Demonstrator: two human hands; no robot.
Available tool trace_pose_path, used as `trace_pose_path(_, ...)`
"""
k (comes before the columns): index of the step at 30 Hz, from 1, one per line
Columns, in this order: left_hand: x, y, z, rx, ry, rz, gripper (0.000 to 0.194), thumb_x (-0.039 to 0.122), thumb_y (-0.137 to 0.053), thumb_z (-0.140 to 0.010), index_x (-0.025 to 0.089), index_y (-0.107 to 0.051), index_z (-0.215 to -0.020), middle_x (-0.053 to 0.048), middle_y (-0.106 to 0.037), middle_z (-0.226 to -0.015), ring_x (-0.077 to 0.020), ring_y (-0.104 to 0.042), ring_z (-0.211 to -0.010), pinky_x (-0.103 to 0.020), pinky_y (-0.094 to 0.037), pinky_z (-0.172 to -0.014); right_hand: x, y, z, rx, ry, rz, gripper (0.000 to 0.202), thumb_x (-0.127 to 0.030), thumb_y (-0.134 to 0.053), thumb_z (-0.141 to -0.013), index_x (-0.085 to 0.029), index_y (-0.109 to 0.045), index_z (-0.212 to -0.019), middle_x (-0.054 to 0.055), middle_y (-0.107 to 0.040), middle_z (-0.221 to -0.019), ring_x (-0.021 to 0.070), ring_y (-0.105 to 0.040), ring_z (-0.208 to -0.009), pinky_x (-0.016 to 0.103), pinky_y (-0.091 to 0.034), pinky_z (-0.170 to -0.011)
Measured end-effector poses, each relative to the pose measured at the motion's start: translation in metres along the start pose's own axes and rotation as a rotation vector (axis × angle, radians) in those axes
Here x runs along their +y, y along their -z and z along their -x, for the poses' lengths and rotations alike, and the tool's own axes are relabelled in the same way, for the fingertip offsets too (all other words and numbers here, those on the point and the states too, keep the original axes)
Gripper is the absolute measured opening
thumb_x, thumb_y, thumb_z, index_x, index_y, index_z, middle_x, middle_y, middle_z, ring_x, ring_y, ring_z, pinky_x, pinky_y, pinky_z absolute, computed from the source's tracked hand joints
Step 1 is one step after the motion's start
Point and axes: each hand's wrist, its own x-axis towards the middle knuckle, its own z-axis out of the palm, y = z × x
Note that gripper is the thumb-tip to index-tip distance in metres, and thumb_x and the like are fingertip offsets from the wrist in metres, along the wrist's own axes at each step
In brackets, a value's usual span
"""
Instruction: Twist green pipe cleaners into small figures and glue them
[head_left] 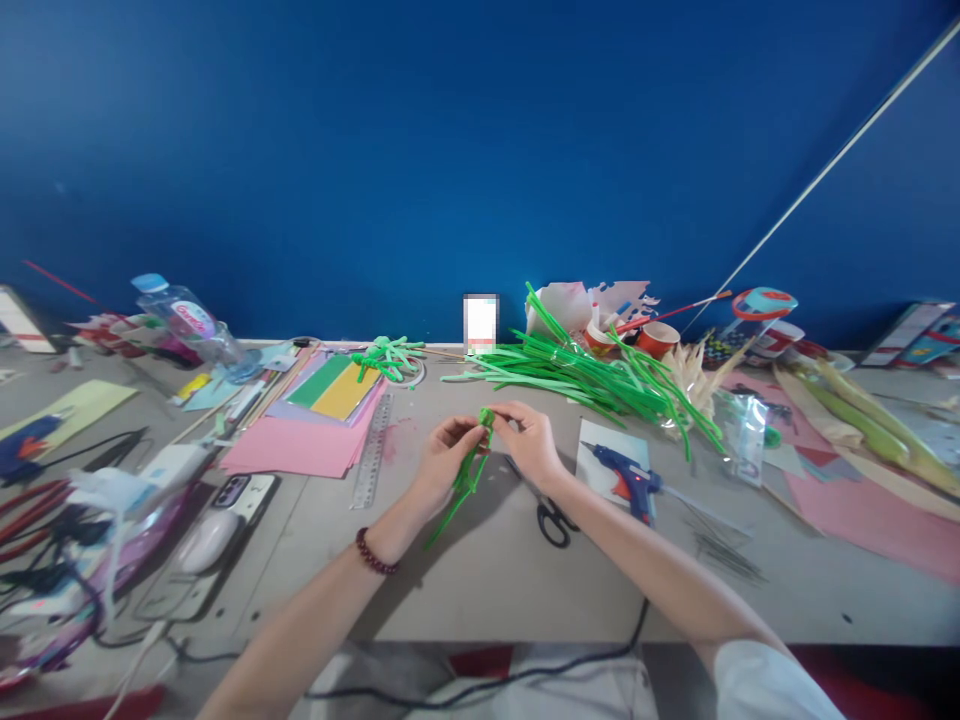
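Over the middle of the table, my left hand (448, 455) and my right hand (531, 440) both pinch green pipe cleaners (463, 490). The top of the bunch is bent into a small shape between my fingertips, and loose ends hang down to the lower left. A beaded bracelet (375, 552) is on my left wrist. Under my right wrist lies a pair of black-handled scissors (553, 522), its blades partly hidden by my hand. To the right, a blue glue gun (628, 478) rests on a white card (592, 432).
A pile of green pipe cleaners (585, 375) lies at the back. Left of my hands are a clear ruler (371, 455), pink paper (296, 445), a phone (244, 495) and a white mouse (210, 540). A plastic bottle (191, 315) leans by the wall. A black cable (480, 690) crosses below the table edge.
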Motion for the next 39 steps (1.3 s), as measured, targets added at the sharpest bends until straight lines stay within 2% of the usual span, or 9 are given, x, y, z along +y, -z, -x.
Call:
trace_pose_path(3,0.001,0.003,-0.004,-0.027,0.066,0.015,0.034,0.037,-0.079,-0.060,0.015,-0.060,-0.078,0.001,-0.062,-0.065,-0.0095,-0.058,-0.055,-0.022,-0.050,-0.055,0.004,0.001,-0.003,-0.016,-0.028,-0.047,0.018,-0.030,-0.058,-0.077,-0.021,-0.073,-0.081,0.005,-0.068,-0.081,0.0186,-0.060,-0.078,0.030,-0.048,-0.073)
trace_pose_path(8,0.004,0.003,-0.005,-0.074,0.052,0.014,0.036,0.037,-0.079,-0.059,0.016,-0.055,-0.075,0.002,-0.063,-0.060,-0.0101,-0.060,-0.053,-0.022,-0.049,-0.057,0.003,0.001,-0.002,-0.045,-0.111,-0.120,0.022,-0.032,-0.058,-0.078,-0.018,-0.071,-0.089,0.006,-0.071,-0.087,0.0189,-0.063,-0.081,0.030,-0.049,-0.076)
trace_pose_path(11,0.006,0.002,-0.004,-0.086,0.070,-0.011,0.032,0.039,-0.077,-0.062,0.014,-0.060,-0.072,-0.002,-0.066,-0.063,-0.0123,-0.062,-0.057,-0.025,-0.051,-0.061,0.000,0.001,-0.001,-0.063,-0.152,-0.215,0.026,-0.031,-0.059,-0.078,-0.018,-0.066,-0.099,0.006,-0.070,-0.087,0.0173,-0.064,-0.079,0.028,-0.051,-0.071)
trace_pose_path(13,0.007,0.002,-0.003,-0.069,0.063,-0.023,0.030,0.039,-0.077,-0.063,0.014,-0.063,-0.072,-0.004,-0.067,-0.064,-0.0132,-0.062,-0.057,-0.026,-0.051,-0.061,-0.001,0.001,-0.001,-0.073,-0.180,-0.272,0.025,-0.033,-0.061,-0.077,-0.018,-0.064,-0.097,0.005,-0.069,-0.084,0.0163,-0.064,-0.075,0.026,-0.052,-0.066)
trace_pose_path(19,0.006,0.003,-0.004,0.012,-0.069,-0.045,0.027,0.037,-0.078,-0.060,0.016,-0.065,-0.070,-0.001,-0.065,-0.063,-0.0107,-0.058,-0.054,-0.023,-0.047,-0.055,-0.001,0.001,-0.002,-0.075,-0.191,-0.245,0.026,-0.038,-0.066,-0.072,-0.017,-0.067,-0.087,0.006,-0.071,-0.082,0.0174,-0.065,-0.073,0.030,-0.053,-0.070)
trace_pose_path(23,0.005,0.004,-0.001,0.004,-0.169,-0.182,0.023,0.037,-0.074,-0.066,0.017,-0.063,-0.068,0.000,-0.063,-0.063,-0.0105,-0.058,-0.058,-0.022,-0.046,-0.056,0.002,0.000,-0.002,-0.047,-0.189,-0.201,0.024,-0.038,-0.063,-0.073,-0.017,-0.069,-0.085,0.007,-0.071,-0.082,0.0185,-0.066,-0.074,0.030,-0.052,-0.072)
trace_pose_path(30,0.006,0.002,0.007,0.049,-0.355,-0.449,0.017,0.033,-0.067,-0.075,0.017,-0.064,-0.069,-0.002,-0.063,-0.064,-0.0125,-0.057,-0.059,-0.023,-0.043,-0.056,-0.003,-0.002,-0.001,-0.034,-0.251,-0.307,0.020,-0.034,-0.067,-0.068,-0.016,-0.068,-0.076,0.004,-0.070,-0.073,0.0169,-0.064,-0.066,0.028,-0.052,-0.065)
trace_pose_path(35,0.003,0.004,0.007,0.038,-0.395,-0.458,0.016,0.033,-0.065,-0.077,0.018,-0.065,-0.071,-0.002,-0.064,-0.066,-0.0131,-0.058,-0.060,-0.024,-0.044,-0.058,-0.007,-0.004,0.003,-0.022,-0.190,-0.284,0.017,-0.031,-0.064,-0.071,-0.017,-0.070,-0.076,0.004,-0.069,-0.070,0.0174,-0.064,-0.064,0.030,-0.052,-0.065)
trace_pose_path(39,0.001,0.004,0.006,0.029,-0.373,-0.430,0.018,0.034,-0.065,-0.077,0.017,-0.064,-0.070,-0.002,-0.063,-0.065,-0.0129,-0.058,-0.060,-0.024,-0.045,-0.057,-0.004,-0.005,0.005,-0.011,-0.163,-0.262,0.019,-0.032,-0.063,-0.074,-0.017,-0.072,-0.079,0.005,-0.069,-0.070,0.0177,-0.064,-0.064,0.030,-0.052,-0.065)
